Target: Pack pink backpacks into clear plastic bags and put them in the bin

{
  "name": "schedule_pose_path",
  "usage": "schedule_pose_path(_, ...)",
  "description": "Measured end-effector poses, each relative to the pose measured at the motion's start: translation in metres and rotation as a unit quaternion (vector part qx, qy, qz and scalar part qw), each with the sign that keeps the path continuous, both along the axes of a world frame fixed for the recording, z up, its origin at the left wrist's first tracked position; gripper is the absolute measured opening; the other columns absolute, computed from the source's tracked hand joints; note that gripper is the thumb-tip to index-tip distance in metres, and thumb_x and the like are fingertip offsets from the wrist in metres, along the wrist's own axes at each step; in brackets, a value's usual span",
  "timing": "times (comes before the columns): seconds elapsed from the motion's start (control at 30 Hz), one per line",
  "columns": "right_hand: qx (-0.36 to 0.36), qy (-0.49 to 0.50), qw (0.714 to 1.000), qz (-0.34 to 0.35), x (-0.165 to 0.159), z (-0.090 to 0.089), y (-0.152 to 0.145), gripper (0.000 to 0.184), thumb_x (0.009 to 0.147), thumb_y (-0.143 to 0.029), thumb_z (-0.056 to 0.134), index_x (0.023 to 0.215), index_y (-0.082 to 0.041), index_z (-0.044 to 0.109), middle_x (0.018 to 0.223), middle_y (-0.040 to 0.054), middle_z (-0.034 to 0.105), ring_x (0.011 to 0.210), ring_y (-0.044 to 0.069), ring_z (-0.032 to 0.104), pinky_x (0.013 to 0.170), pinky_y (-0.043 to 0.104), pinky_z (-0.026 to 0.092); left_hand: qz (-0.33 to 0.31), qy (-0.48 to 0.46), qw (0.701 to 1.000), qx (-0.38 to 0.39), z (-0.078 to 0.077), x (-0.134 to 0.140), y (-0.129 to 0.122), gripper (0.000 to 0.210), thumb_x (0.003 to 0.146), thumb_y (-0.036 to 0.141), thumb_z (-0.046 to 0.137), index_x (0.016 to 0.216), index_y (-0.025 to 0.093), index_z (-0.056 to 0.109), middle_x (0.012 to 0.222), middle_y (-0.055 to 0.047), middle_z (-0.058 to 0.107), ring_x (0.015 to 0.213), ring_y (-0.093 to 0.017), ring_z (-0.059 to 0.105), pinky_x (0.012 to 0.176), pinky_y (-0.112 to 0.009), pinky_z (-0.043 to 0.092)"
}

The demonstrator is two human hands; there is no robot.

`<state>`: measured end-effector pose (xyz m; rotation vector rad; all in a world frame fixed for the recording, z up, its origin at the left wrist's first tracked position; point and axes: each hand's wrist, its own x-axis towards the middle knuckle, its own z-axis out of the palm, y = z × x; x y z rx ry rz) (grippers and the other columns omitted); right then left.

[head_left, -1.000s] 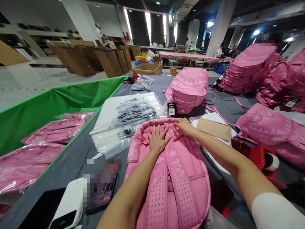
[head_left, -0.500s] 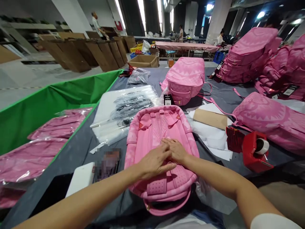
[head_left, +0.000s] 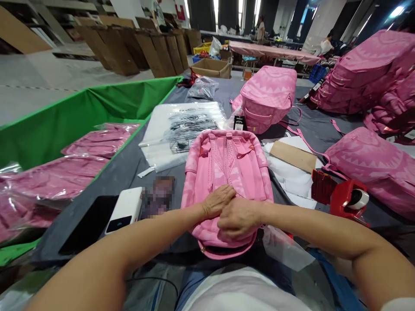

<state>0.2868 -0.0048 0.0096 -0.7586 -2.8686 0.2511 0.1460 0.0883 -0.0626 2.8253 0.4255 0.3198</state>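
Observation:
A pink backpack (head_left: 238, 166) lies on the table in front of me, its back panel and padded shoulder straps facing up. My left hand (head_left: 218, 201) rests on the lower middle of that panel, fingers stretched over the straps and partly covered by the other hand. Just beside it, touching, my right hand (head_left: 241, 218) is closed in a fist against the lower part of the bag. What the fist holds, if anything, is hidden. Under the hands, the strap ends are out of sight. A looped pink strip (head_left: 227, 255) curves along the bag's near end.
Clear plastic bags (head_left: 191, 125) lie behind the backpack. To the right are papers, a cardboard piece (head_left: 293, 155), a red tape dispenser (head_left: 348, 198) and more pink backpacks (head_left: 269, 97). On the left, a white power bank (head_left: 126, 207) sits near a green-lined bin (head_left: 106, 101) of bagged pink goods.
My hands have drawn nearer to me along the backpack. The right hand went from lying flattened to a fist. The view has tilted down and shifted left.

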Motion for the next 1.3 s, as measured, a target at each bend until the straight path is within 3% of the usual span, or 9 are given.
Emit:
schedule_pose_path(0.17,-0.032,-0.036,0.998,0.037,-0.011,-0.029,-0.009,0.013,0.096,-0.031,0.06,0.095,-0.019,0.067,0.08,0.0006,0.072,0.068,0.015,0.06,0.059,0.03,0.036,0.152,-0.001,0.985,0.078,-0.004,-0.022,0.001,0.063,0.099,0.05,0.049,0.154,0.019,0.046,0.162,-0.021,0.034,0.151,-0.046,0.023,0.12,-0.069,0.018)
schedule_pose_path(0.4,-0.07,0.036,0.995,0.068,-0.001,-0.084,0.014,0.01,0.089,-0.023,0.061,0.079,-0.022,0.059,0.07,-0.0021,0.068,0.069,0.013,0.061,0.066,0.027,0.043,0.173,0.038,0.983,0.053,-0.019,-0.021,-0.001,0.072,0.094,0.052,0.059,0.159,0.03,0.037,0.169,-0.019,0.021,0.155,-0.051,0.012,0.121,-0.073,0.006)
schedule_pose_path(0.7,0.182,0.113,0.977,0.017,-0.004,-0.058,-0.021,0.026,0.092,-0.031,0.054,0.068,-0.023,0.052,0.059,-0.0025,0.052,0.056,0.014,0.048,0.06,0.029,0.039,0.154,0.141,0.973,-0.096,0.022,-0.032,-0.033,0.076,0.098,0.062,0.047,0.163,0.031,0.022,0.171,-0.017,0.009,0.155,-0.049,0.001,0.118,-0.077,0.012)
schedule_pose_path(0.77,0.213,0.105,0.971,-0.038,0.005,-0.039,-0.017,0.023,0.095,-0.029,0.052,0.074,-0.022,0.057,0.064,-0.0004,0.054,0.061,0.015,0.05,0.062,0.03,0.04,0.138,0.129,0.978,-0.085,0.016,-0.041,-0.047,0.09,0.09,0.07,0.055,0.163,0.031,0.02,0.171,-0.018,0.005,0.155,-0.052,0.0,0.117,-0.079,0.012)
schedule_pose_path(0.83,0.219,0.096,0.953,-0.185,0.02,-0.014,0.006,0.02,0.098,-0.025,0.048,0.09,-0.021,0.065,0.079,0.0056,0.064,0.074,0.018,0.058,0.07,0.032,0.045,0.14,0.112,0.981,-0.071,0.008,-0.047,-0.059,0.1,0.085,0.077,0.057,0.163,0.031,0.017,0.171,-0.018,0.002,0.155,-0.052,-0.002,0.117,-0.079,0.01)
schedule_pose_path(0.97,0.167,0.061,0.851,-0.495,0.046,0.017,0.078,0.045,0.102,-0.027,0.042,0.142,-0.016,0.055,0.145,0.0171,0.057,0.135,0.029,0.05,0.112,0.045,0.039,0.147,0.129,0.978,-0.071,0.008,-0.051,-0.068,0.102,0.085,0.079,0.053,0.164,0.029,0.012,0.171,-0.02,0.003,0.155,-0.053,0.001,0.116,-0.08,0.01)
schedule_pose_path(1.03,0.119,-0.004,0.818,-0.562,0.049,0.005,0.103,0.054,0.103,-0.03,0.04,0.153,-0.012,0.044,0.16,0.0193,0.041,0.148,0.031,0.037,0.119,0.048,0.03,0.125,0.143,0.98,-0.066,0.022,-0.05,-0.064,0.104,0.084,0.083,0.05,0.164,0.026,0.018,0.17,-0.023,0.009,0.153,-0.055,0.009,0.114,-0.08,0.014)
schedule_pose_path(1.2,0.054,-0.111,0.834,-0.537,0.045,-0.053,0.11,0.06,0.106,-0.035,0.035,0.16,-0.01,0.033,0.167,0.0224,0.027,0.154,0.033,0.03,0.122,0.05,0.028,0.125,0.119,0.985,-0.023,0.07,-0.021,-0.01,0.088,0.091,0.078,0.042,0.151,0.014,0.049,0.125,-0.024,0.069,0.117,-0.042,0.063,0.112,-0.065,0.034)
schedule_pose_path(1.3,0.063,-0.069,0.835,-0.542,0.056,-0.064,0.101,0.058,0.104,-0.032,0.036,0.158,-0.013,0.04,0.165,0.0206,0.033,0.152,0.033,0.035,0.12,0.052,0.033,0.251,0.01,0.968,-0.001,0.067,0.003,0.038,0.076,0.096,0.07,0.042,0.155,0.022,0.045,0.147,-0.02,0.057,0.139,-0.041,0.048,0.12,-0.064,0.023)
